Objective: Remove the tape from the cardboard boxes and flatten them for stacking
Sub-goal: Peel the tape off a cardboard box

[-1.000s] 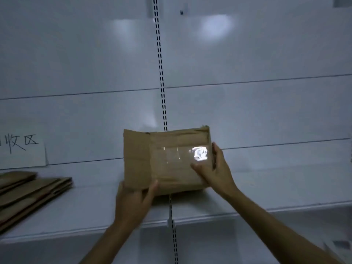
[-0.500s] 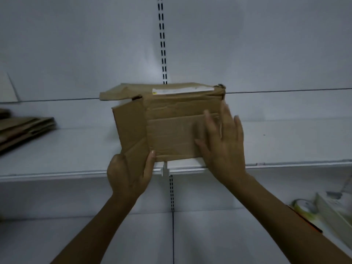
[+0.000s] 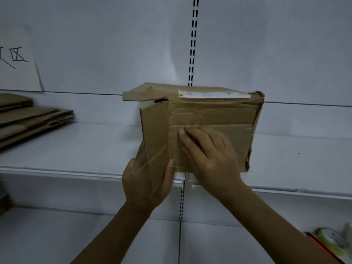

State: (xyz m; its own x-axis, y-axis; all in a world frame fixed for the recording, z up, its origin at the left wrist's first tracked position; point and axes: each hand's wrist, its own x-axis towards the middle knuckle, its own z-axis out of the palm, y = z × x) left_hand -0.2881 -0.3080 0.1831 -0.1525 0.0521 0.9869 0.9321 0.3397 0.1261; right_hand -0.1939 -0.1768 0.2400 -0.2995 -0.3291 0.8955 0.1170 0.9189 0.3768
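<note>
Brown cardboard box [image 3: 209,115] on a shelf [image 3: 76,149]: left hand [image 3: 144,180] grips its side flap [image 3: 155,134] (thumb in front), right hand [image 3: 209,155] presses flat-fingered.

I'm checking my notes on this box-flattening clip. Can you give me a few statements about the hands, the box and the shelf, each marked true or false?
1. The left hand grips the cardboard box by a side flap. True.
2. The right hand rests on top of the box. False: its fingers lie on the front face.
3. Flattened cardboard lies on the shelf, left of the box. True.
4. The box is already flat. False: it stands as a box, with a white label on top.
</note>
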